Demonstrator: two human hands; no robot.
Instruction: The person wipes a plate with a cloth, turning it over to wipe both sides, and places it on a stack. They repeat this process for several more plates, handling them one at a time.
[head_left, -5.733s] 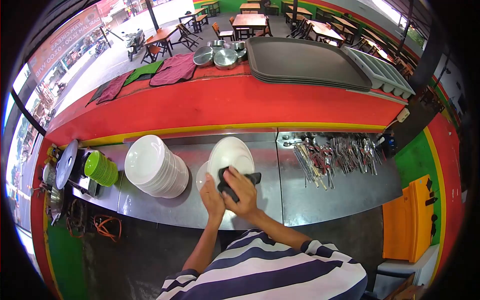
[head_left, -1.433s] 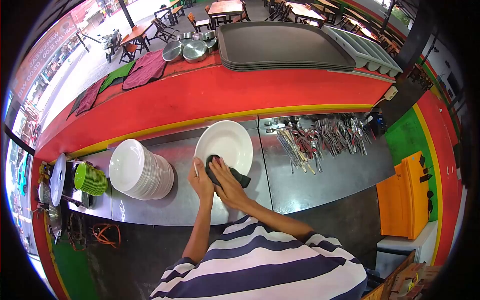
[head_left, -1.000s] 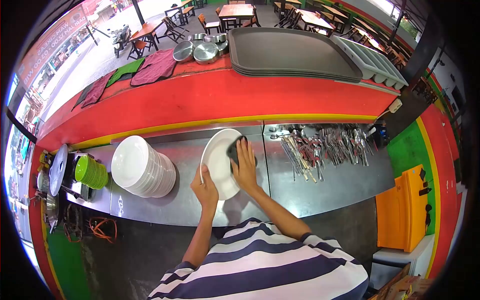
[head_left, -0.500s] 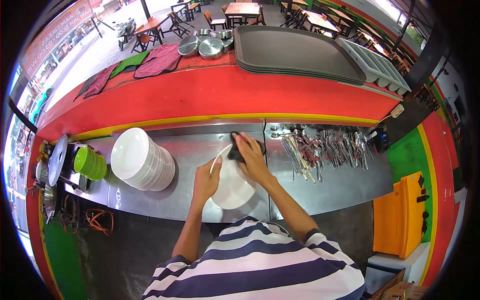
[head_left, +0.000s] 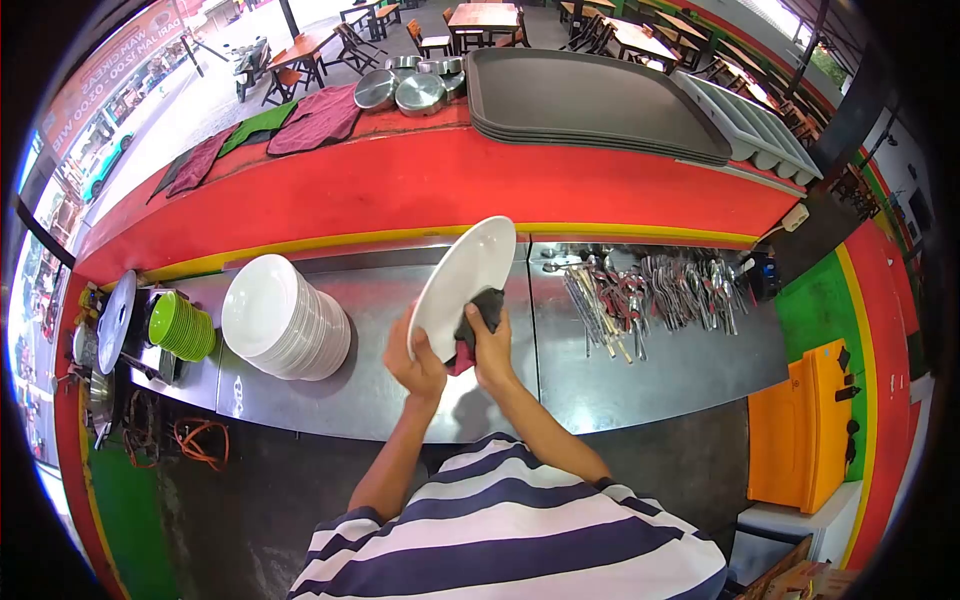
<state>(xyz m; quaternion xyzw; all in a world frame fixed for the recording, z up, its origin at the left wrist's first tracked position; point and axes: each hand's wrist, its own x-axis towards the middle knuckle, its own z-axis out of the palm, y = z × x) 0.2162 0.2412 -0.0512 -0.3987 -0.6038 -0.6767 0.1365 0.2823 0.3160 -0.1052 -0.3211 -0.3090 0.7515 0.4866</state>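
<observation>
A white plate (head_left: 465,265) is held tilted up above the steel counter (head_left: 390,290). My left hand (head_left: 415,362) grips its lower left rim, the thumb on the face and the fingers behind. Closed round a dark cloth (head_left: 484,312), my right hand (head_left: 491,348) presses against the plate's lower right part. A dark red bit of the cloth hangs out below. To the left of my hands stands a tall stack of white plates (head_left: 290,325), leaning slightly.
Spoons and forks (head_left: 690,290) lie in piles at right, beside light-coloured chopsticks (head_left: 598,310). Green bowls (head_left: 180,325) are stacked at far left. Grey trays (head_left: 600,105), metal tins (head_left: 420,93) and folded cloths (head_left: 315,120) rest on the red ledge (head_left: 400,185).
The plate has been lifted and turned from low over the counter to steeply upright. My right hand with the cloth has come down from the far rim to the lower right.
</observation>
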